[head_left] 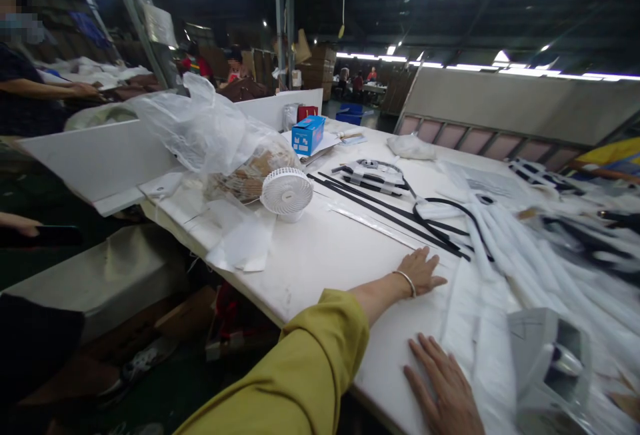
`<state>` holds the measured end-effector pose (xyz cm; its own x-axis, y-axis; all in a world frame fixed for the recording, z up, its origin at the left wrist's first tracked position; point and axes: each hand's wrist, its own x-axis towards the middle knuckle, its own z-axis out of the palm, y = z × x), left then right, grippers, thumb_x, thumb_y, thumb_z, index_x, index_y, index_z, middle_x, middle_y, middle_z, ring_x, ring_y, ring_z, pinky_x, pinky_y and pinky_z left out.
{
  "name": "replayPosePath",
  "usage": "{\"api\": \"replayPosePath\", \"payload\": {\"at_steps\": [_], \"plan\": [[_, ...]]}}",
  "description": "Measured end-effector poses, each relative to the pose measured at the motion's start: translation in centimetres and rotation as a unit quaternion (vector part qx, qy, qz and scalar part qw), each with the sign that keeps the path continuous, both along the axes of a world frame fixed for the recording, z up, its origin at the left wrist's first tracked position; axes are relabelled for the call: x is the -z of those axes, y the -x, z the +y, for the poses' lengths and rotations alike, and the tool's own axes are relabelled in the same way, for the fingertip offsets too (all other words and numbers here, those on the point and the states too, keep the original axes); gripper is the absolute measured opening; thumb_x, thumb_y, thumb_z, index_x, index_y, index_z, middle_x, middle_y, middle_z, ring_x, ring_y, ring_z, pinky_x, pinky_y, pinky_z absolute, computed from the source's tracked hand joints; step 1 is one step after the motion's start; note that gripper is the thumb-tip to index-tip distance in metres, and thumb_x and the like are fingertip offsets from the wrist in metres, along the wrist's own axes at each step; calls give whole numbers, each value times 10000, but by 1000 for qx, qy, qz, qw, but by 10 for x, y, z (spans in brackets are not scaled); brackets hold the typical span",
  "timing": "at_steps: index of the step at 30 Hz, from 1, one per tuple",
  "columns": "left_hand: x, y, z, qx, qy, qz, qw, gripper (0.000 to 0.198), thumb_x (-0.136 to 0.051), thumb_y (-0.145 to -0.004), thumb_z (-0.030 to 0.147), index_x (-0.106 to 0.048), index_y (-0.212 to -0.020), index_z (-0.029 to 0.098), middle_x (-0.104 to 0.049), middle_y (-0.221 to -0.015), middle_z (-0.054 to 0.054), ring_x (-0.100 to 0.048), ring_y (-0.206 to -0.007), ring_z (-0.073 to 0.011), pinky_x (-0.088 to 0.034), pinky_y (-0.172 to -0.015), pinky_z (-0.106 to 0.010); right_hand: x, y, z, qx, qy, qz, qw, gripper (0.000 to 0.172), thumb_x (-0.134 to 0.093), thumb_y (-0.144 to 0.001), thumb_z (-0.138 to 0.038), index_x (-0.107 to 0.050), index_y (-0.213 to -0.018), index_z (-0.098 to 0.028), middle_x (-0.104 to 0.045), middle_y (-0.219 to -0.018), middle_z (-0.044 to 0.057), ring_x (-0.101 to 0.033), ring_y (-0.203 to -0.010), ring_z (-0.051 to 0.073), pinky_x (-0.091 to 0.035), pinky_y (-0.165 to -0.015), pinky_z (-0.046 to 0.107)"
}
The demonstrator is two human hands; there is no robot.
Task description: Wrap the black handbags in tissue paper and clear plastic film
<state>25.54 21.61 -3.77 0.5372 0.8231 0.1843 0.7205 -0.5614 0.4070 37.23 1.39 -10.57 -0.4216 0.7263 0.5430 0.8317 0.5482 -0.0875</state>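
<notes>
Through the head camera I have my left hand (421,272) stretched out palm down over the tabletop (320,255), its fingers spread and gripping nothing. My right hand (447,388) is nearer to me, also palm down, its fingers slightly parted and free of any object; I cannot tell whether all of them touch the surface. The white strips (493,328) lie just right of both sets of fingers. Long black strips (453,248) run just beyond my left fingertips, leading away to the left. Farther off to the left of those fingers I see a white fan (287,192) and, behind it, a blue box (307,135). A pale machine (537,348) stands right of my right fingers, past the white strips.
</notes>
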Motion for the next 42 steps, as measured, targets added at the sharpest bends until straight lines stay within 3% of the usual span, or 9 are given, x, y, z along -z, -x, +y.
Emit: {"api": "replayPosePath", "payload": {"at_steps": [4, 8, 12, 14, 19, 25, 28, 34, 42], "plan": [[-13, 42, -21, -15, -21, -16, 1000, 651, -359, -969, 566, -319, -1468, 150, -302, -1560, -152, -253, -1454, -241, -301, -1152, -392, 10, -8, 3, -10, 21, 19, 1000, 523, -476, -935, -537, -550, -1348, -224, -557, -1403, 89, -511, -1287, 314, -315, -1113, 504], [-27, 125, -62, -46, -25, 16, 998, 566, -417, -971, 515, -401, -1437, 194, -317, -1567, -107, -227, -1469, -227, -252, -1186, -422, 7, -10, 4, 3, 79, 43, 996, 524, -474, -931, -554, -580, -1336, -238, -549, -1410, 96, -500, -1301, 320, -312, -1117, 561], [-30, 197, -96, -183, 24, 79, 980, 451, -465, -974, 373, -483, -1383, 183, -414, -1514, -105, -315, -1435, -212, -268, -1182, -381, -24, -2, -1, 17, 203, 87, 975, 484, -490, -925, -547, -642, -1269, -243, -567, -1390, 106, -484, -1322, 317, -323, -1109, 603], [-24, 214, -99, -188, 19, 110, 976, 460, -453, -975, 354, -479, -1387, 149, -411, -1514, -116, -313, -1436, -224, -276, -1176, -379, -48, 3, 0, 27, 269, 122, 955, 467, -523, -913, -535, -649, -1259, -247, -565, -1393, 101, -480, -1329, 297, -321, -1126, 575], [-6, 206, -92, -150, -31, 178, 972, 519, -423, -967, 381, -423, -1447, 183, -317, -1562, -106, -243, -1463, -260, -235, -1182, -470, -119, 1, 10, 83, 278, 253, 923, 371, -538, -915, -449, -686, -1182, -238, -650, -1283, 76, -600, -1188, 231, -466, -1035, 416], [8, 197, -80, -134, -23, 249, 959, 582, -329, -951, 392, -316, -1505, 214, -233, -1586, -67, -206, -1476, -241, -183, -1188, -504, -185, -54, 23, 199, 214, 308, 905, 290, -576, -878, -449, -731, -865, -205, -735, -830, 20, -666, -796, 183, -513, -750, 292], [14, 203, -76, -126, -42, 258, 957, 601, -294, -937, 380, -296, -1511, 199, -208, -1593, -64, -185, -1481, -243, -163, -1189, -505, -189, -80, 28, 268, 200, 301, 893, 315, -557, -875, -451, -682, -754, -189, -658, -656, -4, -594, -628, 151, -451, -600, 259], [19, 208, -75, -115, -55, 251, 960, 611, -283, -918, 375, -332, -1498, 189, -228, -1588, -60, -200, -1478, -240, -139, -1195, -492, -160, -82, 32, 249, 90, 250, 931, 213, -539, -902, -363, -659, -819, -207, -694, -880, 36, -622, -876, 186, -463, -834, 316], [12, 205, -80, -126, -57, 256, 957, 598, -265, -932, 388, -351, -1492, 196, -225, -1583, -46, -227, -1470, -237, -165, -1194, -479, -152, -84, 35, 251, 205, 234, 916, 229, -524, -894, -348, -696, -815, -217, -700, -814, 8, -632, -784, 179, -462, -739, 292]]}}
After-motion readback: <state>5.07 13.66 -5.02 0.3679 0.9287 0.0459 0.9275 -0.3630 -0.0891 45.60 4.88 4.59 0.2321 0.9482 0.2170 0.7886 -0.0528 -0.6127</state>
